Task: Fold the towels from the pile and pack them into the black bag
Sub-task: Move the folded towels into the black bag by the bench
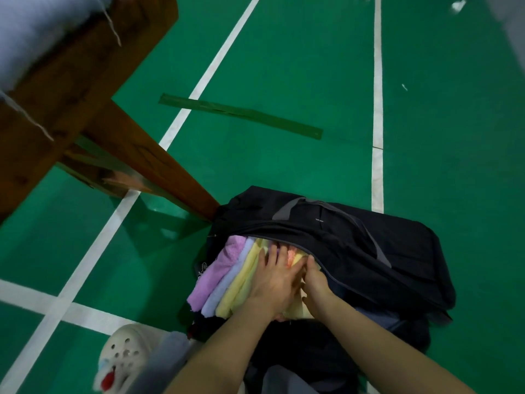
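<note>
Your left hand presses flat on the folded towels while your right hand, grip hidden, tucks them at the black bag mouth; push evenly so folds hold.

The green floor carries the black bag, a green strip and a table leg.

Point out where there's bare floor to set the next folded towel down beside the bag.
Free: green floor beyond the black bag, between the white lines. Crowded: the bag's mouth, filled by folded towels, left hand and right hand; table leg touches its left.
</note>
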Motion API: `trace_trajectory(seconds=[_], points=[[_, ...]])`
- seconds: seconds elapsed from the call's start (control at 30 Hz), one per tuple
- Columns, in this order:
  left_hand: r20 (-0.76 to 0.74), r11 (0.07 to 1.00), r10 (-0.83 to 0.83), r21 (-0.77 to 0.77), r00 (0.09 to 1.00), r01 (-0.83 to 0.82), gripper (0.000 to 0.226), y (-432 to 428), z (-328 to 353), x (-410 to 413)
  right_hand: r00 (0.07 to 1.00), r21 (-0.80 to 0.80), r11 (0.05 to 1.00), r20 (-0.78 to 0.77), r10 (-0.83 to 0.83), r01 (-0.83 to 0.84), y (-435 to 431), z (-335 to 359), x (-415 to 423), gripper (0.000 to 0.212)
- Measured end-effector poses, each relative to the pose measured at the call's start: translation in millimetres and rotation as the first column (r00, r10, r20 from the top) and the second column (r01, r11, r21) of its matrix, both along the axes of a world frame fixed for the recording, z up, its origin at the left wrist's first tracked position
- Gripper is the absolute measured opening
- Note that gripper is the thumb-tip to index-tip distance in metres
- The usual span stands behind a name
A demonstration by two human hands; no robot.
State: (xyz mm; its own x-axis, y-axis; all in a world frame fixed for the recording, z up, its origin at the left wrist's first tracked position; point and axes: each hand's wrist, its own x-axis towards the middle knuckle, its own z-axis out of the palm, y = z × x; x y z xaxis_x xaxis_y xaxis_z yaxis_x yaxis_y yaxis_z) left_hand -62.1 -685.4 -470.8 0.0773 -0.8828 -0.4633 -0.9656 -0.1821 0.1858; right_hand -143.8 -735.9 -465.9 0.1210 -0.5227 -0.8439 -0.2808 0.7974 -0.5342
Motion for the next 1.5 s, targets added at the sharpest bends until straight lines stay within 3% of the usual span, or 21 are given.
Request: trace_trajectory(seconds=[0.13, 0.23, 0.33, 0.4, 0.6, 0.8, 0.97, 1.07, 1.13, 1.27, 1.4, 1.5], points=[[-0.223, 0.981, 0.179, -0.032, 0.958, -0.191, 0.052, 0.9, 32.5, 7.1, 0.999, 0.021, 0.999, 0.030, -0.031, 0.030, 6.2, 36.6, 4.4, 0.062], [-0.491, 0.846, 0.441, -0.051, 0.751, -0.531, 0.047, 10.7, 79.2, 16.1, 0.987, 0.009, 1.000, 0.160, -0.017, 0.016, 14.1, 83.7, 13.3, 0.067], [-0.600, 0.741, 0.538, 0.003, 0.592, -0.671, 0.048, 19.3, 128.2, 28.0, 0.964, -0.038, 0.999, 0.267, -0.023, 0.034, 20.4, 136.0, 28.5, 0.069], [-0.662, 0.686, 0.545, -0.001, 0.514, -0.728, 0.048, 21.6, 167.3, 39.8, 0.934, -0.091, 0.993, 0.356, -0.039, 0.076, 26.1, 173.1, 42.2, 0.068], [-0.797, 0.545, 0.408, -0.179, 0.445, -0.819, 0.047, 42.9, 298.3, 79.8, 0.827, -0.252, 0.956, 0.561, 0.019, 0.149, 56.0, 287.2, 89.9, 0.064], [-0.842, 0.488, 0.241, -0.324, 0.482, -0.810, 0.050, 94.6, 394.8, 90.5, 0.728, -0.285, 0.942, 0.682, 0.067, 0.180, 84.9, 382.9, 132.3, 0.066], [-0.765, 0.294, 0.215, -0.542, 0.607, -0.787, 0.042, 119.9, 460.6, 122.0, 0.706, -0.283, 0.944, 0.704, 0.083, 0.171, 107.1, 446.5, 167.1, 0.067], [-0.732, 0.262, 0.222, -0.591, 0.644, -0.763, 0.042, 130.5, 476.2, 140.1, 0.670, -0.256, 0.953, 0.738, 0.084, 0.162, 123.5, 462.2, 186.4, 0.070], [-0.662, 0.261, 0.261, -0.652, 0.703, -0.712, 0.043, 134.6, 479.1, 153.8, 0.696, -0.276, 0.948, 0.712, 0.089, 0.160, 128.6, 464.1, 198.4, 0.066], [-0.355, 0.377, 0.448, -0.757, 0.821, -0.533, 0.049, 139.4, 481.4, 184.5, 0.737, -0.287, 0.942, 0.673, 0.071, 0.171, 125.7, 457.2, 213.0, 0.062], [-0.134, 0.507, 0.563, -0.723, 0.815, -0.470, 0.067, 138.8, 472.3, 213.5, 0.759, -0.289, 0.930, 0.651, 0.018, 0.226, 118.4, 446.8, 221.4, 0.065], [-0.060, 0.571, 0.572, -0.686, 0.818, -0.450, 0.090, 138.0, 460.6, 220.8, 0.789, -0.297, 0.920, 0.614, -0.021, 0.256, 114.0, 437.5, 223.1, 0.063]])
